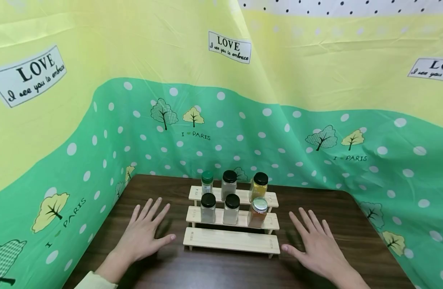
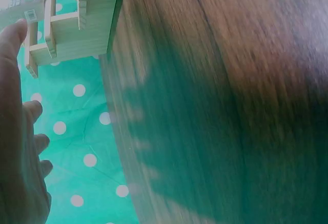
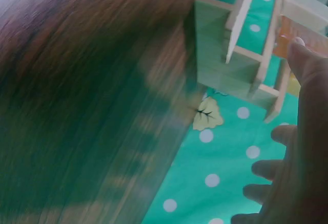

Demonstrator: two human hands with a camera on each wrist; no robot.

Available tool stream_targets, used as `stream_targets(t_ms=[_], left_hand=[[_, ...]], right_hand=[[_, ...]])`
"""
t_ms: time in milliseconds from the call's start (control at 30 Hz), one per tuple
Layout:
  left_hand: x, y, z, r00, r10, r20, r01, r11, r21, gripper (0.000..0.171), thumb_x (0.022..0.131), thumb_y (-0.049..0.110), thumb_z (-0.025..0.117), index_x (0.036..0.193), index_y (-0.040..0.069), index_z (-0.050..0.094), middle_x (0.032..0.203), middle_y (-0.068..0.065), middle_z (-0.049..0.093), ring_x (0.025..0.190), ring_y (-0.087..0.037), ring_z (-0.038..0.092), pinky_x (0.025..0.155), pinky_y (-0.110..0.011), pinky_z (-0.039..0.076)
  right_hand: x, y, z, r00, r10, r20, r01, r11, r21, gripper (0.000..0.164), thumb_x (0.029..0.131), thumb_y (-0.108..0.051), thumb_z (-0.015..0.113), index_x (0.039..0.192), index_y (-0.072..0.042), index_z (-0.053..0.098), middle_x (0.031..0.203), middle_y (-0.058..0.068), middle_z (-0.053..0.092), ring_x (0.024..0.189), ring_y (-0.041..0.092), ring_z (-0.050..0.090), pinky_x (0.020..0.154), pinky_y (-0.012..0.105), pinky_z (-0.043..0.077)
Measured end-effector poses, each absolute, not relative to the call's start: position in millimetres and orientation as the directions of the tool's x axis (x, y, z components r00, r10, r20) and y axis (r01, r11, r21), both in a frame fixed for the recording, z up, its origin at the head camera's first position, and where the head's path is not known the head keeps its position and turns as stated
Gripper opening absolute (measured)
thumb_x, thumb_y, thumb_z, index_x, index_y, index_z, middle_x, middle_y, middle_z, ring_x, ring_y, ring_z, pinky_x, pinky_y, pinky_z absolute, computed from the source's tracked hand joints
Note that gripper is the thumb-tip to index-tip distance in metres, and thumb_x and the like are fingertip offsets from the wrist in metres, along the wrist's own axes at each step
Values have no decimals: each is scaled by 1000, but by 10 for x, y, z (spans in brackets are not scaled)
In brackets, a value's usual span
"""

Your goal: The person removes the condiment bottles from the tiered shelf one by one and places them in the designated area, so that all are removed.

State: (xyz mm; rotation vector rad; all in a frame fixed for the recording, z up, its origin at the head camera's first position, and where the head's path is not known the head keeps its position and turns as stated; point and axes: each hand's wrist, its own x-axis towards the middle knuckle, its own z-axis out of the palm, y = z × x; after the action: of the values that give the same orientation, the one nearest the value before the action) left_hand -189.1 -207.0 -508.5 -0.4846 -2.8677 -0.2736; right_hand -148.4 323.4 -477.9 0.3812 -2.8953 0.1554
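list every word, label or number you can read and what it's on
"LOVE": white panels on the curtain, the rightmost cut off at "LO".
"I see you to embrace": under "LOVE", cut off likewise.
"I PARIS", a heart between: the curtain's green part.
Too small or blurred to read: label on the green-capped jar, marks on the wooden rack.

Even, bright light fills my head view; in hazy wrist views, my bare hands [image 1: 145, 232] [image 1: 314, 244] cast greenish shadows across the glare-touched dark-brown wood-grain desk [image 1: 207, 271].
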Motion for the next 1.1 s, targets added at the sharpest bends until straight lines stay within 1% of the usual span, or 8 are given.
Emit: stream_targets(t_ms=[133, 233, 467, 533, 700, 800, 933, 1100], left_hand=[[-1891, -2056, -5096, -921, 290, 262, 339, 925, 169, 94, 85, 79, 59, 160, 26, 37, 166, -11, 33, 151, -41, 31, 120, -68, 19], [-1883, -2047, -5090, -921, 270, 280, 331, 922, 199, 94, 86, 78, 59, 159, 24, 39, 159, -14, 43, 142, -42, 44, 116, -68, 29], [-1863, -1967, -5040, -940, 219, 263, 300, 895, 329, 85, 90, 75, 56, 151, 15, 50, 141, -14, 58, 124, -38, 61, 97, -63, 51], [-1857, -1934, -5048, -954, 204, 217, 276, 880, 386, 84, 91, 75, 55, 149, 14, 53, 140, -13, 59, 120, -37, 63, 94, -61, 53], [-1864, -1854, -5073, -983, 164, 78, 181, 825, 536, 81, 92, 74, 54, 148, 15, 55, 147, -14, 56, 133, -38, 56, 105, -61, 48], [-1891, -1793, -5068, -987, 160, 32, 144, 760, 634, 72, 94, 65, 61, 143, 13, 58, 139, -11, 63, 124, -30, 62, 100, -54, 52], [-1928, -1701, -5075, -985, 175, -7, 110, 651, 751, 53, 98, 43, 68, 136, 7, 63, 119, -6, 70, 99, -16, 67, 83, -39, 57], [-1915, -1636, -5122, -976, 210, -62, 57, 516, 855, 48, 99, 28, 67, 134, -4, 60, 106, -10, 69, 85, -19, 68, 70, -33, 58]], right_hand=[[-1477, 3190, -4691, -941, -249, 227, -281, 952, -119, 99, 85, -74, 65, 163, -25, 29, 166, 18, 29, 149, 47, 29, 109, 76, 28], [-1485, 3162, -4610, -932, -268, 245, -305, 943, -132, 98, 85, -73, 66, 162, -23, 32, 163, 20, 33, 145, 49, 35, 107, 75, 33], [-1505, 3101, -4444, -922, -267, 281, -325, 927, -187, 92, 87, -72, 64, 157, -18, 40, 158, 16, 42, 137, 43, 48, 96, 65, 50], [-1509, 3077, -4389, -922, -256, 290, -325, 920, -221, 88, 89, -70, 64, 156, -18, 41, 156, 15, 44, 134, 42, 52, 91, 65, 53], [-1582, 2999, -4218, -913, -237, 332, -336, 899, -282, 76, 93, -60, 66, 151, -15, 47, 149, 13, 51, 128, 39, 57, 86, 64, 54], [-1664, 2954, -4115, -910, -222, 351, -339, 885, -318, 71, 94, -56, 67, 148, -13, 50, 145, 12, 55, 127, 37, 58, 91, 63, 53], [-1789, 2907, -4002, -903, -192, 385, -347, 853, -389, 62, 96, -48, 70, 143, -11, 54, 134, 13, 62, 120, 35, 61, 91, 59, 53], [-1978, 2864, -3938, -897, -167, 408, -369, 791, -488, 51, 96, -40, 72, 137, -11, 58, 125, 10, 67, 108, 28, 66, 86, 52, 56]])
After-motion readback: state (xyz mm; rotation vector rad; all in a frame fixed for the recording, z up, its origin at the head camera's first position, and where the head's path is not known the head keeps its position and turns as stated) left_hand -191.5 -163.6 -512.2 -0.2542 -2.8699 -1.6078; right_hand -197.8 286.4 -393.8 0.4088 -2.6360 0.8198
